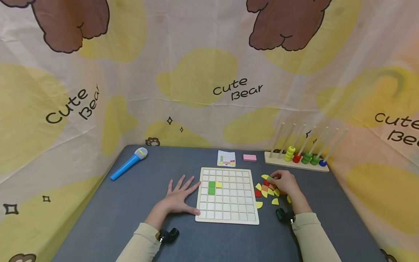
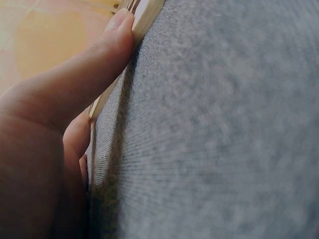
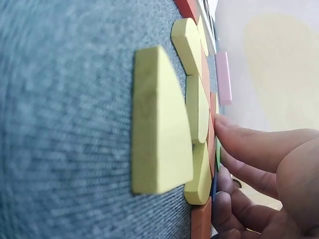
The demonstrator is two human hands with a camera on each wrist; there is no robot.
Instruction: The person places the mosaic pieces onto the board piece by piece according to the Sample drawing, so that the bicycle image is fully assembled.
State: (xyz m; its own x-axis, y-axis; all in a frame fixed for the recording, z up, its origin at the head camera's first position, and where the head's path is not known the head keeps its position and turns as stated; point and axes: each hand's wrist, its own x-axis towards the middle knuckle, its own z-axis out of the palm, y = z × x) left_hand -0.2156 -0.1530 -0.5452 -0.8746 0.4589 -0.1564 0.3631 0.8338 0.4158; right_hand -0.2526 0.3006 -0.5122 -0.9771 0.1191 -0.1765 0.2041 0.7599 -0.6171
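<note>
A square wooden board [image 1: 226, 216] with a grid of white cells lies on the dark table. Two green squares [image 1: 211, 190] and a yellow quarter-circle [image 1: 218, 185] sit in its upper left cells. My left hand [image 1: 178, 198] is spread beside the board, its thumb and a fingertip touching the left edge. To the right lies a loose pile of red, orange and yellow pieces, among them a yellow quarter-circle [image 3: 159, 124]. Over the pile's far side, my right hand [image 1: 284, 181] pinches a green piece [image 1: 270, 178] between thumb and fingers, which partly hide it.
Behind the board are a pattern card [image 1: 226, 159] and a pink block [image 1: 249, 158]. A bead counting rack [image 1: 296, 164] with upright pegs stands at the back right. A blue toy microphone [image 1: 127, 165] lies at the back left. Printed cloth walls [image 1: 196, 120] surround the table.
</note>
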